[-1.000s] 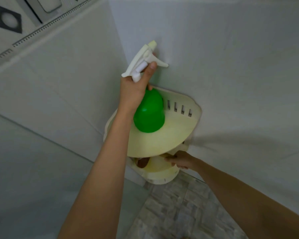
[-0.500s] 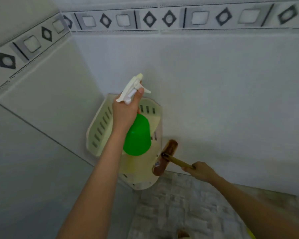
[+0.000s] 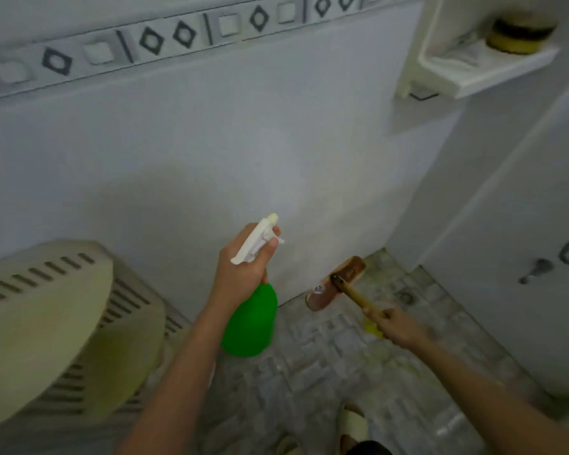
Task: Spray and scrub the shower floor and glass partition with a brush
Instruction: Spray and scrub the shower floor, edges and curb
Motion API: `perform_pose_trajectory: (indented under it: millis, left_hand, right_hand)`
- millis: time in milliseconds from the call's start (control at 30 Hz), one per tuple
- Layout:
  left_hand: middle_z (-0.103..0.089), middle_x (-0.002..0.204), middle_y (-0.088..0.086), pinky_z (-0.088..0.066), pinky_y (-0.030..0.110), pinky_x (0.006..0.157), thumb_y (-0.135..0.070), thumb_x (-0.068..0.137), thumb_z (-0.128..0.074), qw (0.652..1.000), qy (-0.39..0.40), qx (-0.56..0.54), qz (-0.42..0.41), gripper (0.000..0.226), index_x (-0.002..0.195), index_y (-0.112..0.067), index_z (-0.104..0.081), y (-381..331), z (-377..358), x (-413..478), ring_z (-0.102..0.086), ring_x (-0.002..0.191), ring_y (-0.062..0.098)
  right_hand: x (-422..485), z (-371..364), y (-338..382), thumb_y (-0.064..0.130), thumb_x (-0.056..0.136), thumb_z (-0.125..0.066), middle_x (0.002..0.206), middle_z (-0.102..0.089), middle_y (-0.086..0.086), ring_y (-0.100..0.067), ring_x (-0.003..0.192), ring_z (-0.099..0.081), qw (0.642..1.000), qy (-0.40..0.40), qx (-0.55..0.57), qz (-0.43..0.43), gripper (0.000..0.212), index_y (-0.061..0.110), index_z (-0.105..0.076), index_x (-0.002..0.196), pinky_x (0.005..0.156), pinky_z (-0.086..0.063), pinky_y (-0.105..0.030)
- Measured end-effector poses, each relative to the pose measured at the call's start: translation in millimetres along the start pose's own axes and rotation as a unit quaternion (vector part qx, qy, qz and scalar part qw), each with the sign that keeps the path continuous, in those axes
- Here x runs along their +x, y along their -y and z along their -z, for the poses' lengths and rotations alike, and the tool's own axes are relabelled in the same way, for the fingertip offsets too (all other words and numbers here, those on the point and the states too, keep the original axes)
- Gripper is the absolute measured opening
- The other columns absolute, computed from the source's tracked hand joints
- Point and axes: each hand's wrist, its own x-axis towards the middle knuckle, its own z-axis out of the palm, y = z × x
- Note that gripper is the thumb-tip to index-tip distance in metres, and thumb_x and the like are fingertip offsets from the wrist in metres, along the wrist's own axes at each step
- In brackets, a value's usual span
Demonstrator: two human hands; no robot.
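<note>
The spray bottle [image 3: 249, 318] is gripped by the left hand [image 3: 243, 270], nozzle wallward for spraying; the brush [image 3: 337, 284] handle is clasped by the right hand [image 3: 396, 326], ready above the shower floor [image 3: 326, 372].

Back wall [image 3: 243, 142]: bare tile, open above the left hand [image 3: 243, 270] and right hand [image 3: 398, 328].
Cream slotted shelf [image 3: 46, 323]: fills the lower left and bulges out beside the left forearm; no way past on that side.
White corner shelf [image 3: 480, 70]: high right, overhangs the corner, well above the brush [image 3: 335, 285].
Right wall [image 3: 506, 208]: small dark fitting [image 3: 536, 269] sticks out low down.
Floor [image 3: 309, 372]: open gap between spray bottle [image 3: 250, 326] and brush; slipper [image 3: 352, 425] at the bottom edge.
</note>
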Motion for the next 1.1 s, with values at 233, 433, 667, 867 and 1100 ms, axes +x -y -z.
perform_pose_trajectory:
  millis: [233,433,667,867,1100]
  left_hand:
    - [-0.064,0.065,-0.017,-0.043,0.021,0.057,-0.028,0.099,-0.061,0.991,0.134,0.017,0.016,0.009,0.102,-0.024,-0.069,17,-157,7,-0.049,0.047,-0.002]
    - [-0.063,0.067,0.017,-0.041,0.024,0.053,-0.039,0.1,-0.055,0.983,0.173,0.035,0.048,0.017,0.095,-0.03,-0.07,57,-273,22,-0.048,0.047,0.01]
    - [-0.065,0.067,0.005,-0.044,0.021,0.057,-0.041,0.099,-0.055,0.966,0.24,0.067,0.074,0.025,0.096,-0.023,-0.072,147,-370,41,-0.052,0.053,0.002]
    - [-0.055,0.054,-0.004,-0.045,0.025,0.056,-0.041,0.1,-0.055,0.936,0.32,0.12,0.084,0.025,0.095,-0.023,-0.071,290,-448,49,-0.048,0.045,0.005]
    - [-0.059,0.06,0.009,-0.043,0.02,0.048,-0.038,0.101,-0.055,0.904,0.394,0.157,0.056,0.022,0.081,-0.032,-0.062,481,-514,28,-0.054,0.048,0.02]
  right_hand:
    - [5,48,-105,0.061,0.09,-0.048,0.054,-0.049,-0.002,-0.014,0.044,-0.045,0.978,-0.063,0.142,-0.136,0.056,0.012,-0.049,0.062,0.046,-0.037,-0.023]
    - [51,72,-193,0.063,0.087,-0.05,0.056,-0.054,-0.004,-0.016,0.048,-0.049,0.949,-0.109,0.214,-0.202,0.059,0.009,-0.054,0.065,0.05,-0.04,-0.026]
    - [133,66,-272,0.059,0.089,-0.052,0.06,-0.051,-0.007,-0.017,0.046,-0.044,0.896,-0.173,0.308,-0.269,0.055,0.008,-0.054,0.069,0.045,-0.038,-0.026]
    - [241,9,-346,0.056,0.089,-0.053,0.059,-0.052,-0.007,-0.018,0.045,-0.044,0.847,-0.229,0.372,-0.301,0.054,0.005,-0.058,0.073,0.043,-0.036,-0.026]
    - [371,-92,-441,0.054,0.091,-0.052,0.062,-0.053,-0.009,-0.02,0.049,-0.045,0.841,-0.242,0.374,-0.305,0.053,0.005,-0.056,0.071,0.046,-0.037,-0.027]
